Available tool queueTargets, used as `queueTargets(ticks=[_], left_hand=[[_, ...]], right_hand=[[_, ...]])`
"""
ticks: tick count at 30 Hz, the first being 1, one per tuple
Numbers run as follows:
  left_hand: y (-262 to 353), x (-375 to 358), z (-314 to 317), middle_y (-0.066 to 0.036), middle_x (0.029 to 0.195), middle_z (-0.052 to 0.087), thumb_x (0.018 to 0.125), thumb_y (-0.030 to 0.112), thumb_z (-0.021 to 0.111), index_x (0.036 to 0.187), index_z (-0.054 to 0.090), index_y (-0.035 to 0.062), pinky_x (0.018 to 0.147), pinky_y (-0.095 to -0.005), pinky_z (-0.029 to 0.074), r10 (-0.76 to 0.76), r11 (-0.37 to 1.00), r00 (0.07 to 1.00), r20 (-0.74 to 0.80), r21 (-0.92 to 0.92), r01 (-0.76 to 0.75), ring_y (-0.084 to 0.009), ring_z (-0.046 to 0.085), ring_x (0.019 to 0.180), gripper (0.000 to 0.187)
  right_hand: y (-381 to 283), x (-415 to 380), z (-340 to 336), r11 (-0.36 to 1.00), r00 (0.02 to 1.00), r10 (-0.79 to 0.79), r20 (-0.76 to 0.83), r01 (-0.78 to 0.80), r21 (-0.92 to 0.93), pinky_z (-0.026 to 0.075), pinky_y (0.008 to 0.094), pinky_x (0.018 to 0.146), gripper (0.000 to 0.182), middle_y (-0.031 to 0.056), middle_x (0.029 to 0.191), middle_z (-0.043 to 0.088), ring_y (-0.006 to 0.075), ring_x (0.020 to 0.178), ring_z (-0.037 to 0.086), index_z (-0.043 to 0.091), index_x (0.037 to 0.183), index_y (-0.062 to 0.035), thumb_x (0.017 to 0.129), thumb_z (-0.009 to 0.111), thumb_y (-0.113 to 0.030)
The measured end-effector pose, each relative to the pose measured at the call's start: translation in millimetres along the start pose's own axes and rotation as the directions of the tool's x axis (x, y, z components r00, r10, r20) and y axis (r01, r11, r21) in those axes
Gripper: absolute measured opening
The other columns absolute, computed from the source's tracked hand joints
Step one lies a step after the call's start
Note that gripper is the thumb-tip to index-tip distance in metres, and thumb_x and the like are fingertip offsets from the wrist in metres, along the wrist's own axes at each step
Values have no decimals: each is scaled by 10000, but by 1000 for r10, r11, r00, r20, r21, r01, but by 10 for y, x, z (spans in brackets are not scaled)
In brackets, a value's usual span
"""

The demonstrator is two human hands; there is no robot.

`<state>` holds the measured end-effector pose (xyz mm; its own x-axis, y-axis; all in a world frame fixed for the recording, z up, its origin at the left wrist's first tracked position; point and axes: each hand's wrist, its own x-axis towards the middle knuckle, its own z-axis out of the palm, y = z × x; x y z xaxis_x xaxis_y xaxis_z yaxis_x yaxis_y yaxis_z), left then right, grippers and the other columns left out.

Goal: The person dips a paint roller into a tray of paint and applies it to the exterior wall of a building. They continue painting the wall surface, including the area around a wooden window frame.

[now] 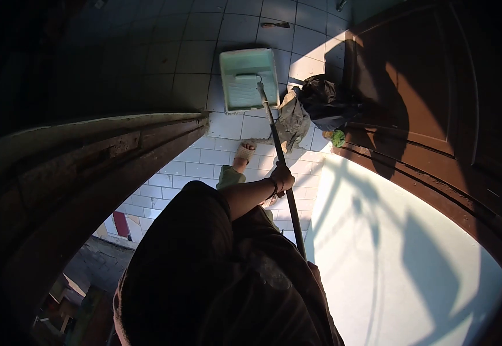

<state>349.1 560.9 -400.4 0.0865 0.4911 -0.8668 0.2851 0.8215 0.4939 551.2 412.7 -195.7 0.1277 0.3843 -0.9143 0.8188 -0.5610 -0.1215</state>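
Note:
My left hand (282, 177) is wrapped round the dark pole (278, 138) of a paint roller, partway along its length. A bracelet circles the wrist. At the pole's far end, the pale roller head (247, 77) lies in a paint tray (224, 92) that holds light green paint. The tray rests on the tiled floor. The pole's near end runs down beside my dark shirt (205, 277), where it passes out of sight. My right hand does not show.
Right of the tray lie a grey cloth (293, 124) and a black plastic bag (326, 104). A scraper-like tool (275, 25) lies beyond it. A brown door (406, 86) and pale wall (378, 248) flank the right, a wooden frame (89, 150) the left. My sandalled foot (245, 153) is below.

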Motion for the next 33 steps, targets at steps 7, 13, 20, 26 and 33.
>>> queueTargets(ticks=[7,13,20,26,33], left_hand=[[202,-323,-66,-211,828,622,808,98,558,1106,355,-124,310,-340,493,-139,965,990,-2,-224,135,-255,620,448,423],[-5,46,-113,-179,731,628,835,103,516,1144,336,-182,314,-342,489,-113,975,993,41,-190,119,-241,613,439,458],[122,234,-593,-183,720,637,838,95,529,1093,385,-96,296,-350,496,-88,989,991,-99,-128,75,-255,611,423,350],[-46,397,-495,-211,782,638,825,112,573,1134,329,-121,307,-359,514,-117,979,990,-72,-179,103,-271,618,432,457],[-111,-55,-115,-225,816,646,807,187,661,1153,338,-149,385,-369,527,35,999,990,-136,42,-30,-296,660,549,580]], right_hand=[[-85,-254,-182,997,999,45,-23,-47,-65,466,436,674,650,263,777,639,330,794,658,642,870,56,906,436,-560],[-82,-13,-54,999,999,36,-2,-36,-11,475,437,708,626,275,806,640,374,846,647,633,881,68,913,447,-529],[-537,308,-43,964,972,-229,44,233,-130,459,469,660,477,273,793,618,438,790,605,617,964,-13,950,432,-453],[-420,459,57,995,998,-50,24,51,-88,444,497,695,526,285,816,611,482,848,576,614,968,-13,943,406,-495],[-162,-33,-171,995,996,-71,52,74,-66,467,446,697,630,276,791,629,413,857,629,625,867,54,908,446,-549]])
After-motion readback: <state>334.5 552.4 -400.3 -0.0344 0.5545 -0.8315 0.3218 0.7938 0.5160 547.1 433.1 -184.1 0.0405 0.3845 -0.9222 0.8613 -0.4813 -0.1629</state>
